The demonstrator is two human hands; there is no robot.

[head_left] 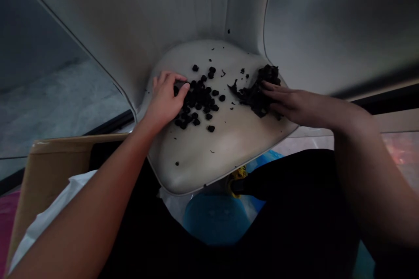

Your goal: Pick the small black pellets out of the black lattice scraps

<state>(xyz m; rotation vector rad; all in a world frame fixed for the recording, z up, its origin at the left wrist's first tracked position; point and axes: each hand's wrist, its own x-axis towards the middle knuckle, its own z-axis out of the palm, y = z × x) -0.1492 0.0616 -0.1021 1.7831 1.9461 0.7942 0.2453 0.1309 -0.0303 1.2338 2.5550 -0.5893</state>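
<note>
A heap of small black rubbery-looking round pieces (199,98) lies on the pale chair seat (242,139). At the heap's left edge rests my left hand (166,98), cupped with its thumb and fingers apart; dark pieces show in the gap between them, and part of its fingers is hidden. On the right of the seat is a clump of torn, thin black scraps (258,93). My right hand (284,100) lies against that clump with its fingers stretched out, touching the scraps. Several stray pieces and tiny shreds are scattered over the seat.
An open cardboard box (46,165) with a white sheet or bag (55,205) stands at the lower left. Below the seat's front edge is a round blue item (216,220), between dark-clothed legs (294,209). The chair's curved grey back (196,4) rises behind.
</note>
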